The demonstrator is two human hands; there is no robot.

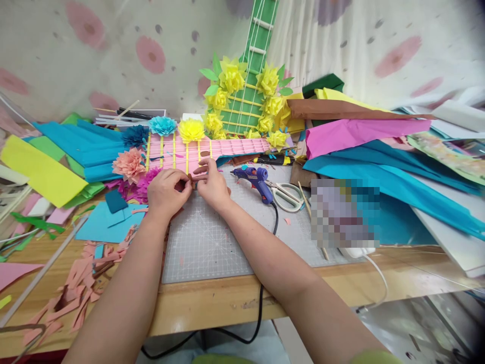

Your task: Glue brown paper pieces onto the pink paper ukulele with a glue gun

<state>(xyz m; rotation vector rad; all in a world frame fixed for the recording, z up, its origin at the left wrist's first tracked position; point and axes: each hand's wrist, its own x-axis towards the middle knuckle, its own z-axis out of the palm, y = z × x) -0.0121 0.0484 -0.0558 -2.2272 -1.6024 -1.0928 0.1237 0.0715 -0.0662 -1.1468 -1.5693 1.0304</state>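
Observation:
A pink paper guitar (242, 147) lies on its side across the far part of the mat, with yellow strips, pale strings and a brown oval (205, 153) on it. At its near edge my left hand (166, 194) is closed, thumb and forefinger pinching a small brown paper piece (190, 178). My right hand (214, 188) meets it from the other side, fingertips on the same piece and one finger reaching over the guitar. The fingers hide most of the piece. Blue, yellow, coral and magenta paper flowers (129, 165) edge the guitar's left end.
Right of my hands, a blue glue gun (253, 178) and scissors (287, 196) lie on the grey cutting mat (204, 253). A green paper guitar (242, 108) stands behind. Paper scraps (81, 278) cover the left; folded coloured paper (364, 136) is piled at the right.

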